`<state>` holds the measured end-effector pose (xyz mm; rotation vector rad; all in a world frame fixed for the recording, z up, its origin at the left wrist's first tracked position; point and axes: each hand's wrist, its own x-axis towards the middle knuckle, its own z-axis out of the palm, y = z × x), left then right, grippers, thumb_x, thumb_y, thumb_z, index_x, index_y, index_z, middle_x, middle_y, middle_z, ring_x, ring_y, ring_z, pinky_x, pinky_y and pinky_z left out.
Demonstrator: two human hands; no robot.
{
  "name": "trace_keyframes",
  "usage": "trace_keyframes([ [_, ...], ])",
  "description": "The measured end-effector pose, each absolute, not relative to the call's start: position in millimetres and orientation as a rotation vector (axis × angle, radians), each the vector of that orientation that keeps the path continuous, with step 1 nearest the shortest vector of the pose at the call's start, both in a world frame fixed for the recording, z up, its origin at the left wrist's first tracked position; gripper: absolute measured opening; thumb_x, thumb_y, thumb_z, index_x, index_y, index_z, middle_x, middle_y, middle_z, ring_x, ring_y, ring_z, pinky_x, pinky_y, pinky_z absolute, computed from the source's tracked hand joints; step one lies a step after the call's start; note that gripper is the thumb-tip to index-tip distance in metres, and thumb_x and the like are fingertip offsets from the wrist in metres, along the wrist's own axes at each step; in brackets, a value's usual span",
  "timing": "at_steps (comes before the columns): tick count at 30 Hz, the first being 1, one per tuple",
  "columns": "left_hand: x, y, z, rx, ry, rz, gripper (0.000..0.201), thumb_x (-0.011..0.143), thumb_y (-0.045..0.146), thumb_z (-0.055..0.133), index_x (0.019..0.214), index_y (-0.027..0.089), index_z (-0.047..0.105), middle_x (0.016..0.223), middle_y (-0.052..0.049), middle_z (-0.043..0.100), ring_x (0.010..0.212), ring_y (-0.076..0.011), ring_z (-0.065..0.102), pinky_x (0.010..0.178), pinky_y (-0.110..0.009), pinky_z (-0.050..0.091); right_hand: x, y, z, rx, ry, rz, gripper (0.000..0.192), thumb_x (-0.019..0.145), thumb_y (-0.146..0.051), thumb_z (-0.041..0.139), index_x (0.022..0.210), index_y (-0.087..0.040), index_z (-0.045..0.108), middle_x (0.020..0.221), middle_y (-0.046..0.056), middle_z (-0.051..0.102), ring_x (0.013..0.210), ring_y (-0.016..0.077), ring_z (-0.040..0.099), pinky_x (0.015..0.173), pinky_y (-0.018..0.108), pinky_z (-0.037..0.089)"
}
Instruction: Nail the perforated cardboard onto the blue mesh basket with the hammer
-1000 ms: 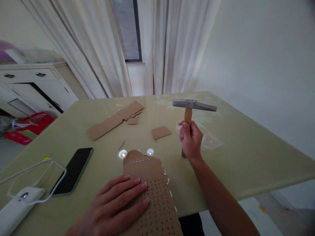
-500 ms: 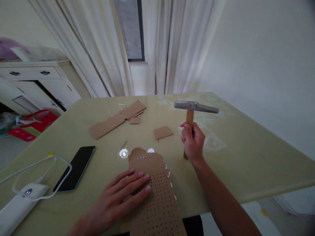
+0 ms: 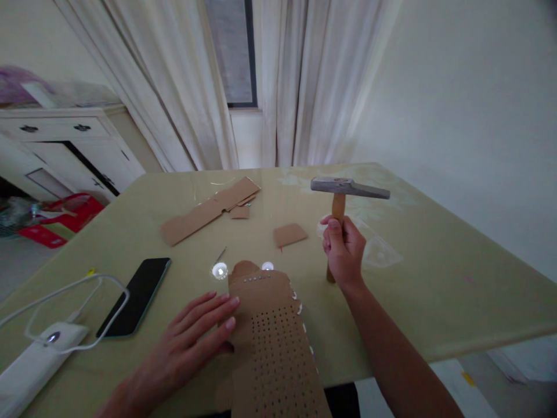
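My right hand [image 3: 343, 251] grips the wooden handle of a hammer [image 3: 348, 189], held upright with its butt on the table and its metal head level above my fist. My left hand [image 3: 191, 342] lies flat with fingers apart, its fingertips at the left edge of a perforated cardboard strip [image 3: 274, 348] that runs toward me off the table's front edge. A short row of small nails [image 3: 256, 279] stands near the strip's far end. A loose nail [image 3: 220, 254] lies just beyond it.
A black phone [image 3: 134, 296] and a white power bank [image 3: 30, 366] with a looped cable lie at the left. Cardboard scraps [image 3: 209, 210] and a small piece [image 3: 289, 234] sit farther back. Curtains, a window and a white cabinet [image 3: 65, 145] stand behind the table [image 3: 435, 290].
My left hand has slid left and back, off the top of the perforated strip to its left edge. The right hand and hammer have hardly moved.
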<state>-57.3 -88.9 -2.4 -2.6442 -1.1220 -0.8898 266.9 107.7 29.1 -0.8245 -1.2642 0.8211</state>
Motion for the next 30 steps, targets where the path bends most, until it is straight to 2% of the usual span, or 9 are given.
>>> trace_keyframes([
  [3, -75, -79, -14, -2.494, -1.344, -1.041, 0.069, 0.103, 0.008, 0.069, 0.165, 0.028, 0.048, 0.154, -0.011, 0.069, 0.145, -0.0246, 0.064, 0.119, -0.040, 0.055, 267, 109, 30, -0.823, -1.239, 0.819, 0.033, 0.108, -0.054, 0.066, 0.100, -0.022, 0.070, 0.060, -0.009, 0.042, 0.049, 0.0097, 0.035, 0.043, 0.024, 0.026],
  [5, -83, -63, -17, -2.316, -1.526, -1.195, 0.047, 0.105, 0.023, 0.071, 0.151, 0.026, 0.060, 0.138, -0.010, 0.077, 0.125, -0.0249, 0.075, 0.107, -0.039, 0.062, 267, 110, 31, -0.821, -1.230, 0.816, 0.034, 0.108, -0.054, 0.066, 0.098, -0.022, 0.070, 0.060, -0.008, 0.043, 0.049, 0.0097, 0.035, 0.043, 0.023, 0.026],
  [7, -86, -40, -15, -2.119, -1.915, -1.261, 0.023, 0.109, 0.035, 0.061, 0.128, 0.025, 0.070, 0.115, -0.007, 0.082, 0.098, -0.0229, 0.079, 0.090, -0.036, 0.065, 267, 110, 31, -0.817, -1.234, 0.814, 0.034, 0.108, -0.054, 0.066, 0.098, -0.022, 0.070, 0.060, -0.008, 0.043, 0.049, 0.0098, 0.036, 0.043, 0.023, 0.027],
  [9, -86, -14, -9, -2.073, -2.340, -1.094, 0.033, 0.107, 0.048, 0.057, 0.123, 0.021, 0.070, 0.105, -0.008, 0.081, 0.088, -0.0248, 0.078, 0.078, -0.035, 0.063, 267, 111, 31, -0.812, -1.239, 0.810, 0.033, 0.108, -0.053, 0.067, 0.098, -0.022, 0.070, 0.060, -0.008, 0.043, 0.049, 0.0098, 0.036, 0.043, 0.023, 0.027],
  [11, -83, 9, -4, -2.084, -2.539, -0.796, 0.041, 0.102, 0.052, 0.059, 0.121, 0.017, 0.070, 0.106, -0.012, 0.080, 0.092, -0.0281, 0.078, 0.082, -0.039, 0.062, 267, 111, 31, -0.806, -1.241, 0.805, 0.033, 0.108, -0.053, 0.067, 0.097, -0.022, 0.071, 0.060, -0.008, 0.043, 0.049, 0.0095, 0.035, 0.043, 0.023, 0.027],
  [15, -76, 37, 0, -2.053, -2.589, -0.280, 0.029, 0.102, 0.042, 0.059, 0.106, 0.016, 0.072, 0.106, -0.016, 0.079, 0.102, -0.0321, 0.076, 0.089, -0.040, 0.056, 267, 111, 31, -0.798, -1.245, 0.807, 0.034, 0.108, -0.053, 0.066, 0.097, -0.022, 0.070, 0.060, -0.009, 0.043, 0.048, 0.0092, 0.035, 0.043, 0.023, 0.027],
  [19, -72, 42, -1, -2.090, -2.566, -0.147, 0.027, 0.107, 0.031, 0.052, 0.098, 0.016, 0.072, 0.103, -0.016, 0.079, 0.103, -0.0318, 0.076, 0.089, -0.038, 0.054, 266, 111, 31, -0.807, -1.232, 0.822, 0.035, 0.107, -0.055, 0.067, 0.097, -0.022, 0.069, 0.061, -0.009, 0.042, 0.049, 0.0096, 0.035, 0.043, 0.023, 0.027],
  [25, -69, 43, -7, -2.104, -2.485, -0.023, 0.025, 0.106, 0.022, 0.051, 0.103, 0.012, 0.073, 0.112, -0.023, 0.077, 0.114, -0.0363, 0.073, 0.099, -0.043, 0.051, 266, 111, 31, -0.820, -1.231, 0.827, 0.035, 0.107, -0.056, 0.066, 0.097, -0.023, 0.069, 0.061, -0.009, 0.042, 0.049, 0.0098, 0.035, 0.042, 0.023, 0.027],
  [30, -67, 45, -7, -2.099, -2.477, -0.025, 0.025, 0.107, 0.020, 0.048, 0.104, 0.013, 0.072, 0.113, -0.023, 0.077, 0.112, -0.0353, 0.073, 0.098, -0.043, 0.050, 266, 112, 28, -0.822, -1.246, 0.836, 0.034, 0.107, -0.056, 0.065, 0.098, -0.023, 0.068, 0.061, -0.009, 0.041, 0.049, 0.0100, 0.035, 0.042, 0.023, 0.027],
])
